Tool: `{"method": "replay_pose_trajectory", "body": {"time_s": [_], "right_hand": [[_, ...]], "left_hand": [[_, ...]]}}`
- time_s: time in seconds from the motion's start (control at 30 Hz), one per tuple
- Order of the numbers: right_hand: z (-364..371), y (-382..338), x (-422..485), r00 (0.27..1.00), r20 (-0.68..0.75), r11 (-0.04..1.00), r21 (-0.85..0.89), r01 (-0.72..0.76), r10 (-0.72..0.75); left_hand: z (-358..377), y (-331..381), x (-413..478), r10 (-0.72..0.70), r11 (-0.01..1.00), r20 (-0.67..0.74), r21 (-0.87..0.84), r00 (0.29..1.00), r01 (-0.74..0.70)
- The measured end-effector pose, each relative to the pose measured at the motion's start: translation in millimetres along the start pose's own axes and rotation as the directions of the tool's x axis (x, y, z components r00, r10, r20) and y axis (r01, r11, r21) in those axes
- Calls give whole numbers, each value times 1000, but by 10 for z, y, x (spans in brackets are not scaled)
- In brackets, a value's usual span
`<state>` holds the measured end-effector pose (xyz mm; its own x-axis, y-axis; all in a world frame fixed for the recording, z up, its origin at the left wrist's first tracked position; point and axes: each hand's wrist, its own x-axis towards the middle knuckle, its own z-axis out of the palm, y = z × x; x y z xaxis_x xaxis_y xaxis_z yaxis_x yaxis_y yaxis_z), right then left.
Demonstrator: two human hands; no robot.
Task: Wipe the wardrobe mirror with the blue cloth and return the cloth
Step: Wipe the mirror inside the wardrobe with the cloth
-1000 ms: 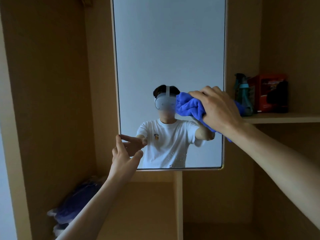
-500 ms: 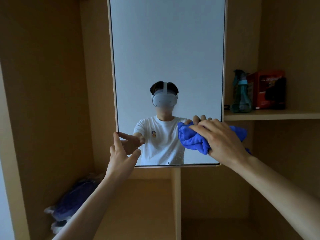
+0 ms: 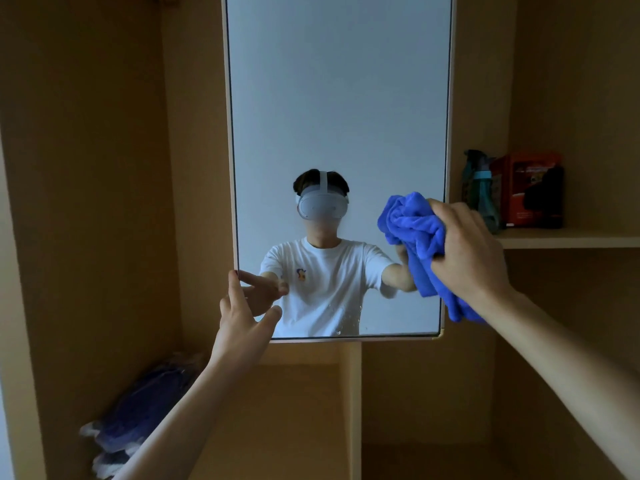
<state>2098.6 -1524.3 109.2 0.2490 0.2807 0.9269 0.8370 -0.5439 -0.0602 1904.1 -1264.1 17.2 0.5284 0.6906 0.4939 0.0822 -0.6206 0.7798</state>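
Note:
The tall wardrobe mirror hangs in a light wooden frame in the middle of the view. My right hand grips a bunched blue cloth and holds it against the glass near the mirror's right edge, low down. One end of the cloth hangs below my wrist. My left hand has its fingers straight and spread, and touches the mirror's lower left edge. Water marks show on the glass near the bottom.
A wooden shelf to the right carries a teal spray bottle and a red box. A bagged bundle of dark blue fabric lies in the lower left compartment. A vertical divider stands below the mirror.
My right hand swept the cloth down the mirror's right side, then up and slightly right to where it is now. My left hand has stayed at the lower left edge.

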Motion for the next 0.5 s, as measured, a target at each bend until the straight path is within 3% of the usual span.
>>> {"method": "replay_pose_trajectory", "body": {"time_s": [0.27, 0.5], "right_hand": [[330, 60, -386, 980, -34, 975, 114, -191, 196], [255, -121, -184, 945, -142, 926, 284, -248, 296]], "left_hand": [[-5, -28, 7, 13, 1000, 14, 25, 1000, -13], [-139, 37, 64, 32, 996, 34, -84, 999, -29]]}}
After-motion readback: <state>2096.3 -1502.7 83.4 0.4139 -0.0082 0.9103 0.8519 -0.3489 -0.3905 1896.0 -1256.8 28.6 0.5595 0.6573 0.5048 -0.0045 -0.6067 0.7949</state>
